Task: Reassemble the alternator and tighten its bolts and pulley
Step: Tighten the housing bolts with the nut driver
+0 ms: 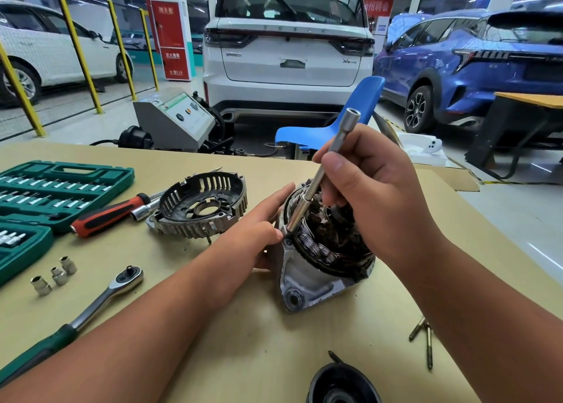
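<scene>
My right hand (374, 189) grips the socket bar (323, 171), which slants down and left onto a rim bolt of the alternator (320, 268) standing on the worktop (243, 326). My left hand (262, 229) clasps the housing just beside that tip.

This is a car repair workshop. A white SUV (288, 52), a blue SUV (475, 67) and a white car (45, 46) stand parked indoors on a glossy floor (76, 125), with yellow posts (77, 49) alongside and a grey service machine (175, 121) nearby. The cardboard-covered counter (274, 357) carries a green socket set case (61, 186), a ratchet wrench (100, 299), loose sockets (59, 274), a red-handled driver (112, 213) and an opened alternator (323, 250) near its detached end cover (202, 204).
</scene>
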{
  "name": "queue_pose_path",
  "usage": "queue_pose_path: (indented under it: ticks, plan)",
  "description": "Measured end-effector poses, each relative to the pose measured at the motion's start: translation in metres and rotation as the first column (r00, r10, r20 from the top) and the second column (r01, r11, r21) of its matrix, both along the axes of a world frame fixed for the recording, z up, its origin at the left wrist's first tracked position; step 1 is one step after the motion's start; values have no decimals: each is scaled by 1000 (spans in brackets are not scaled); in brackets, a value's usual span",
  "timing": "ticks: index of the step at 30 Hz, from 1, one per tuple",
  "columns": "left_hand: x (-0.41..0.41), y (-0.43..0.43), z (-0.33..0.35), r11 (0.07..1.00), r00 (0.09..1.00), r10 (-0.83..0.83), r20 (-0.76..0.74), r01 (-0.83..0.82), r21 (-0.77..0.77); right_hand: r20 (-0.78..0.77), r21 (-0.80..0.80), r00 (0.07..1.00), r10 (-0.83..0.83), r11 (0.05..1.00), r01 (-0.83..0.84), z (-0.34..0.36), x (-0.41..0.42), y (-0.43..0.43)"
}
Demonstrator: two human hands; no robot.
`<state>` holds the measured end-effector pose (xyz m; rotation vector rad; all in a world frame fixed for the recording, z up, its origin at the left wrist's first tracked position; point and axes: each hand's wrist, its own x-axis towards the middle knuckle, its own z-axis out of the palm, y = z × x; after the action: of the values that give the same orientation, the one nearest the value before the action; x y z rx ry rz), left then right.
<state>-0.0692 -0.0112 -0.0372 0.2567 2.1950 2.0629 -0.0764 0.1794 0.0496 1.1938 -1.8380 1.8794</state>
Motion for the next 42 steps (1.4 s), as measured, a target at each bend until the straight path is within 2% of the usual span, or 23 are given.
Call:
queue_pose_path:
  ticks: [8,21,42]
  plan:
    - [-4,0,-1,1000,1000,2,16,-2,-8,-29,9,999,-30,1000,30,1,-1,0]
    - [9,-1,2,999,998,-29,-58,28,-23,-12,1,1000,-12,1000,12,-1,-1,-1]
    - [7,-2,2,999,998,-29,-49,28,-23,-17,19,999,-35,999,35,-1,-1,1]
